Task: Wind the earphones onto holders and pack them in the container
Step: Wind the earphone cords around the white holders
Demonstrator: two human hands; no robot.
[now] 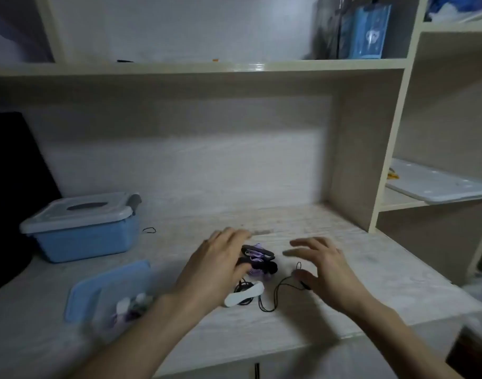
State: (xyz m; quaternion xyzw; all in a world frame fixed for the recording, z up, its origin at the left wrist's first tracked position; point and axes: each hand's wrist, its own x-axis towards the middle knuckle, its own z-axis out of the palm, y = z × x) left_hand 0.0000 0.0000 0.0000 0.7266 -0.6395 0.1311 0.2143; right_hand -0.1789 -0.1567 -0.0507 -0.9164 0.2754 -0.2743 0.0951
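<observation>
A small heap of earphones and holders, black and purple, lies mid-desk. My left hand rests on its left side, fingers spread, thumb touching a black holder. A white holder with black cable around it lies just in front. A loose black earphone cable snakes to the right, under my right hand, which hovers open above it. A blue container with a grey lid stands at the left. A flat blue lid or tray near the front left holds several wound earphones.
A dark screen stands at the far left. Shelves rise behind and to the right, with a white board on the right shelf and blue packages above. A small black loop lies beside the container.
</observation>
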